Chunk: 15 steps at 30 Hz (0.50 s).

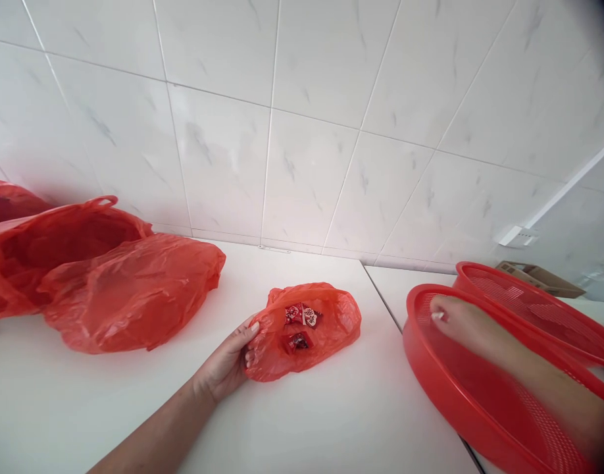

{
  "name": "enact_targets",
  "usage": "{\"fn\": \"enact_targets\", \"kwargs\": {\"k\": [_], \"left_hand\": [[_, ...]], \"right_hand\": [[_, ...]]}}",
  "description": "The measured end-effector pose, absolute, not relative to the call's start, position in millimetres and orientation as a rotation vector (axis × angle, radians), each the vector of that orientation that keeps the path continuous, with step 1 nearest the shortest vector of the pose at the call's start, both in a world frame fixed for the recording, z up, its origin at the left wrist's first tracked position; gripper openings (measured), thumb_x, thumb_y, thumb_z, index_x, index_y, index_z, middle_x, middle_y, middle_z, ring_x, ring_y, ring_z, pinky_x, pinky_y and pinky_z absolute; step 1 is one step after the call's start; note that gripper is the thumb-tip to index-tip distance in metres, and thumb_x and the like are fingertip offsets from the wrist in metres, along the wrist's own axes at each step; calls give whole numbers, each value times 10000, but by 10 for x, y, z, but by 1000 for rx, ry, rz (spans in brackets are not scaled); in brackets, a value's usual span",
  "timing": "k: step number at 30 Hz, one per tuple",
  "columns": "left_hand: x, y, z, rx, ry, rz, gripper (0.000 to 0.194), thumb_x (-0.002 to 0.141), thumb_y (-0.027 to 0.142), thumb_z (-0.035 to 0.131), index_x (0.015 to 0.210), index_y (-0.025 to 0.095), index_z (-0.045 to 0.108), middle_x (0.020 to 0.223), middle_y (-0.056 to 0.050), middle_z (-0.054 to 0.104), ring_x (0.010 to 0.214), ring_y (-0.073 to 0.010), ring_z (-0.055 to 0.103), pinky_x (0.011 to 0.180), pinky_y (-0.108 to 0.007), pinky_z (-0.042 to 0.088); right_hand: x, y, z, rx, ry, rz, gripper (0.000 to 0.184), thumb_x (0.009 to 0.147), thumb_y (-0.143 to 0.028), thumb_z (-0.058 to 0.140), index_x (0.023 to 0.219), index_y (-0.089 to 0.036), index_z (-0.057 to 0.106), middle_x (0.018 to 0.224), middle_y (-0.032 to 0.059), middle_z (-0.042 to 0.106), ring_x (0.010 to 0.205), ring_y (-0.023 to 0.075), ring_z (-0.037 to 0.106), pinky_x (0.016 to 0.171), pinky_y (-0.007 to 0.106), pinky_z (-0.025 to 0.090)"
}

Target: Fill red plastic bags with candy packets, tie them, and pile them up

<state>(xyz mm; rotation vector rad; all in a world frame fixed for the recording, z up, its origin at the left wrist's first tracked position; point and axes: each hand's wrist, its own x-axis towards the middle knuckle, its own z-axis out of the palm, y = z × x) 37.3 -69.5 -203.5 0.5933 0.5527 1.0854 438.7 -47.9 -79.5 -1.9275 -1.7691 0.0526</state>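
My left hand (pixel 233 357) pinches the near-left rim of a small red plastic bag (pixel 341 319), thumb on the inside. The bag lies on the white table with its mouth spread open. Several small wrapped packets (pixel 302 316) with red and dark wrapping sit inside it. On the right, my right hand (pixel 445 316) is over the far end of a round red plastic basket (pixel 425 375) with mesh sides. Its fingers are curled closed and slightly blurred, so whatever they may hold is hidden.
Larger red plastic bags (pixel 144 289) lie at the left, against the tiled wall (pixel 223 151). Behind the near basket stands a second red basket (pixel 529 296), with a cardboard box (pixel 549 280) beyond. A seam runs across the white table (pixel 292 421) between bag and baskets.
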Motion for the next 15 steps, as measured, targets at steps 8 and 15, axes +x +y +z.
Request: {"fn": "enact_targets", "kwargs": {"k": [8, 15], "left_hand": [[371, -703, -2037, 605, 533, 1098, 299, 802, 349, 625, 1044, 179, 582, 587, 58, 364, 458, -36, 303, 458, -157, 297], [385, -716, -2015, 659, 510, 1115, 312, 784, 384, 635, 1008, 175, 579, 592, 51, 368, 457, -43, 315, 444, -163, 296]], "right_hand": [[3477, -663, -274, -1740, -1900, 236, 169, 751, -401, 567, 849, -263, 560, 907, 25, 641, 723, 197, 601, 596, 296, 436], [2579, -483, -807, -1393, -2265, 578, 181, 746, -331, 577, 910, -266, 534, 1028, -7, 592, 812, 154, 569, 652, 258, 428]]}}
